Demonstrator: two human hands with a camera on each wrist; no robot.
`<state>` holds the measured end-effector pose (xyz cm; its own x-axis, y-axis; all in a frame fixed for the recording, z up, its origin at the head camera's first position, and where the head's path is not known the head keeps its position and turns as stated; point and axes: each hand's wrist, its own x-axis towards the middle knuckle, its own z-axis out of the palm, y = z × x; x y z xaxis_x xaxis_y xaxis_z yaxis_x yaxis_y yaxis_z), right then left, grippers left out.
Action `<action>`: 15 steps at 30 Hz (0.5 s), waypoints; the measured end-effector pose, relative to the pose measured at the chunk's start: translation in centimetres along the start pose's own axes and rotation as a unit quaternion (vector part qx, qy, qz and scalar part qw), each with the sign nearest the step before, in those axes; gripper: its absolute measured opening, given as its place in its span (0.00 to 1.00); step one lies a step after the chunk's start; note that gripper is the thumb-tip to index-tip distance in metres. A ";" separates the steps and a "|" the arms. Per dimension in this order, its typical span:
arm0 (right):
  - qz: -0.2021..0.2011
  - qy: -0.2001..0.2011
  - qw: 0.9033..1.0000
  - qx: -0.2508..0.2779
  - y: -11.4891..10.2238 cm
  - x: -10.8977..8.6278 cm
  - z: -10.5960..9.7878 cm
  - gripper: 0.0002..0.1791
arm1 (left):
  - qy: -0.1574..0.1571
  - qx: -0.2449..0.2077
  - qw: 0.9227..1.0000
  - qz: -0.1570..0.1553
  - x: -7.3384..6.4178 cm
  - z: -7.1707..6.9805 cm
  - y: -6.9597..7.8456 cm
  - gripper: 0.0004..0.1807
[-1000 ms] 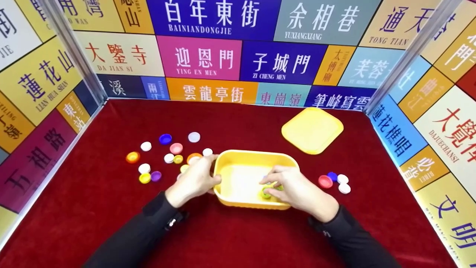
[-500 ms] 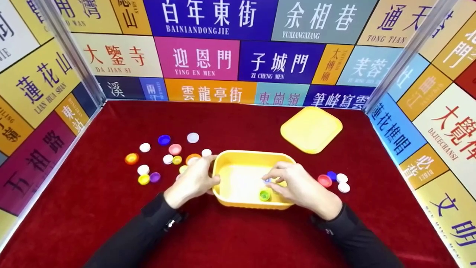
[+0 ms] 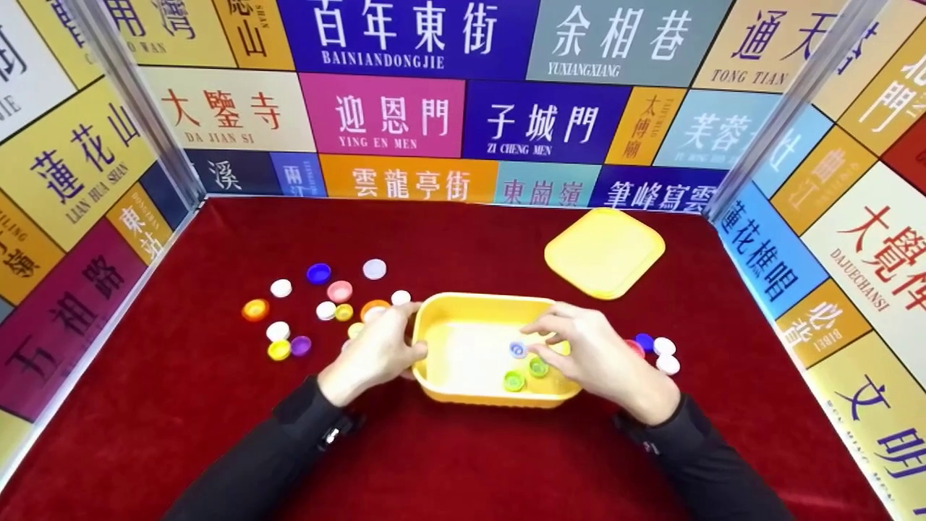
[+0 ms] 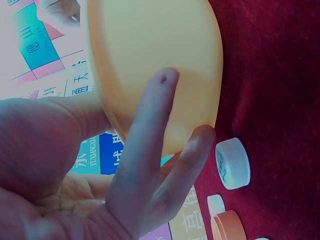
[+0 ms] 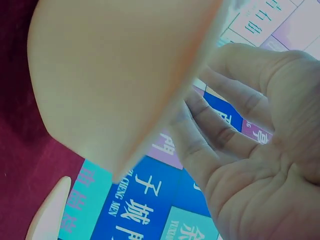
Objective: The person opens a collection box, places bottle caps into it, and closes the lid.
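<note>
In the head view a yellow plastic box point(image 3: 463, 398) stands on the red cloth. My left hand point(image 3: 376, 351) grips its left end, thumb over the rim; in the left wrist view the fingers of that left hand point(image 4: 145, 145) lie along the outer wall. Inside the box are a small blue-and-white bottle cap point(image 3: 517, 349) and two green caps, one nearer the middle point(image 3: 537, 367) and one by the front wall point(image 3: 514, 380). Above the right end hovers my right hand point(image 3: 589, 351), fingers parted and bent, holding nothing. The right wrist view shows that hand point(image 5: 260, 125) beside the box wall.
Several loose caps in mixed colours, including a blue one point(image 3: 318, 273) and an orange one point(image 3: 255, 310), lie left of the box. A smaller cluster with a white cap point(image 3: 667, 364) sits to the right. Behind is a yellow lid point(image 3: 605, 253), near the printed wall panels.
My right hand has let go of the blue-and-white cap, which now lies on the box floor, and has drawn back to the right. The left hand stays on the box.
</note>
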<state>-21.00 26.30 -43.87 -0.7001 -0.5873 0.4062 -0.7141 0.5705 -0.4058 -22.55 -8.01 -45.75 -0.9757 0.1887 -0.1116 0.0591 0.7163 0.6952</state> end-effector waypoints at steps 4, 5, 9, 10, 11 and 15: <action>0.009 0.024 0.999 -0.021 0.5 -0.2 -1.1 0.13 | -0.001 -0.009 1.000 0.003 0.0 0.0 -0.1 0.40; 0.011 0.030 0.999 -0.027 0.7 -0.2 -1.4 0.13 | -0.001 -0.011 1.000 0.003 0.0 0.0 -0.1 0.40; 0.036 0.044 0.998 -0.038 1.8 -0.6 -3.0 0.16 | -0.002 -0.009 1.000 0.002 0.0 0.0 -0.1 0.40; 0.043 0.046 0.997 -0.039 2.2 -0.7 -3.5 0.17 | -0.001 -0.008 1.000 0.004 0.0 0.0 -0.1 0.40; 0.052 0.045 0.997 -0.039 2.6 -0.9 -4.0 0.17 | -0.001 -0.005 1.000 0.005 0.0 0.0 -0.1 0.40; 0.095 0.027 0.994 -0.052 4.2 -1.8 -5.8 0.20 | 0.000 -0.003 1.000 0.010 0.0 0.0 -0.1 0.39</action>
<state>-22.78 33.07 -41.56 -0.8201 -0.4331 0.3741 -0.5632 0.7265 -0.3937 -22.53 -8.06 -45.82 -0.9743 0.2035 -0.0970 0.0783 0.7089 0.7010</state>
